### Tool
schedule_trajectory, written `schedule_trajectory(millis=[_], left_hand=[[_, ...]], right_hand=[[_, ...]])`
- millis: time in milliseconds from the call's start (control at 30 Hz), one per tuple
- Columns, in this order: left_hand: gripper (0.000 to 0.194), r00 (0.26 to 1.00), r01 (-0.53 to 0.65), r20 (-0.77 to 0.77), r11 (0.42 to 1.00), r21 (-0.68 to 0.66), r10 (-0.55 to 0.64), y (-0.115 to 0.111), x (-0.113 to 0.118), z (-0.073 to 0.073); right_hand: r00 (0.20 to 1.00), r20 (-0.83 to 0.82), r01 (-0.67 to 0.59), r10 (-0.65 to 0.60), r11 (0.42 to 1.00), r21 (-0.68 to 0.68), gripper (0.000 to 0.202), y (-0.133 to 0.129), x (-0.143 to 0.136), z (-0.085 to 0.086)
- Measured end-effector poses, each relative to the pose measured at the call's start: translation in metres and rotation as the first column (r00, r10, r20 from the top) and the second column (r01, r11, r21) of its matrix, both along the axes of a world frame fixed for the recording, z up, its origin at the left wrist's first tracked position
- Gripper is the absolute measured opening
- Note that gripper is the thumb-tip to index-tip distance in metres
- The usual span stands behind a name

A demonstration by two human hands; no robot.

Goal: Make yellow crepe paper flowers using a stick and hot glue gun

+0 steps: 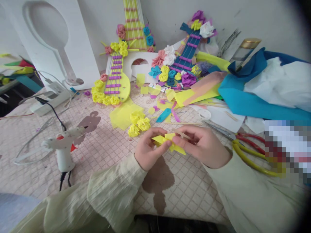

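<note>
My left hand pinches a folded piece of yellow crepe paper between thumb and fingers. From the other side my right hand grips the same paper, its thumb pressed on it. A thin wooden stick also lies in the right hand's fingers. Just beyond the left hand sit several yellow paper flowers, close to flat yellow paper sheets. Behind them stands a small yellow paper-covered lute with purple bars and yellow flowers. My fingers partly cover the held paper.
A white hot glue gun stands at left, its cord running to a power strip. Scissors with yellow and red handles lie at right. Behind are a blue flowered instrument, a white foam board and blue crepe paper.
</note>
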State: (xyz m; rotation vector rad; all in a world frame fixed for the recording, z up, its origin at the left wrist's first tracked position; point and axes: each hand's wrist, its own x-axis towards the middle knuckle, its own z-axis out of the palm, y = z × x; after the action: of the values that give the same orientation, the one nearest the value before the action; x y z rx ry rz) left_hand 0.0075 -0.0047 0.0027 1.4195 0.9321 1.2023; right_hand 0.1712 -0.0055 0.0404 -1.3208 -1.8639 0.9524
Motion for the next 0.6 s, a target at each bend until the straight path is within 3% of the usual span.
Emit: schedule_trajectory(millis=[67,233,467,600], left_hand=[[0.020,0.998,-0.006,0.066,0.999,-0.050,0.009,0.0016,0.0002,-0.0004],[0.017,0.993,-0.004,0.114,0.999,-0.032,0.007,0.0000,0.0006,-0.0014],[0.017,0.999,0.051,-0.002,0.994,-0.094,-0.052,0.0013,-0.0019,0.0038],[0.019,0.999,-0.019,-0.052,0.987,-0.162,0.011,0.0037,-0.0019,0.0058]], right_hand=[[0.999,0.046,-0.022,0.021,1.000,0.008,0.020,0.0004,0.0008,0.0003],[0.995,0.095,-0.020,0.016,0.999,0.040,0.023,0.0008,0.0004,0.0003],[0.985,0.165,-0.083,0.057,0.985,0.152,0.024,0.0028,0.0029,0.0015],[0.986,0.153,0.017,-0.058,0.967,0.256,0.020,0.0033,0.0047,0.0022]])
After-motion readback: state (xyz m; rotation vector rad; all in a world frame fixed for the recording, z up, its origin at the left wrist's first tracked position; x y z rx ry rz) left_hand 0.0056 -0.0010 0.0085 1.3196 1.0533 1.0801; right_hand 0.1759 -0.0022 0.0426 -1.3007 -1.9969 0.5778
